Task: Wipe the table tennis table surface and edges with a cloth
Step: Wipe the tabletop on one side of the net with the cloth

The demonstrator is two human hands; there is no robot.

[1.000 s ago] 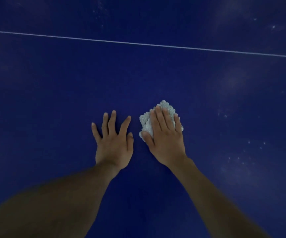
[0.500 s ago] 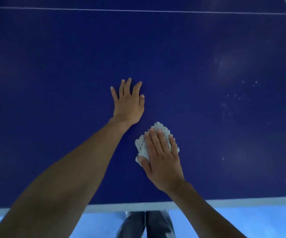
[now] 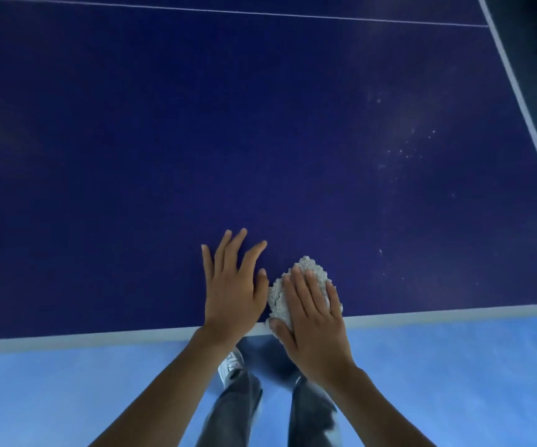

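The dark blue table tennis table (image 3: 196,140) fills the upper view, with its white near edge line (image 3: 438,314) running across. A crumpled white cloth (image 3: 305,269) lies at that near edge. My right hand (image 3: 315,324) presses flat on the cloth, thumb over the edge line, fingers covering most of it. My left hand (image 3: 233,291) rests flat on the bare table just left of the cloth, fingers spread, holding nothing.
White dust specks (image 3: 405,150) dot the table's right half. A thin white centre line (image 3: 228,12) runs across the far side, and the right side line (image 3: 518,101) slants down. Light blue floor (image 3: 67,398) lies below the edge, with my jeans and a white shoe (image 3: 230,366).
My right hand has drawn the cloth back toward me, from mid-table to the near edge. My left hand has also pulled back beside it. The view has tilted down, showing floor and legs.
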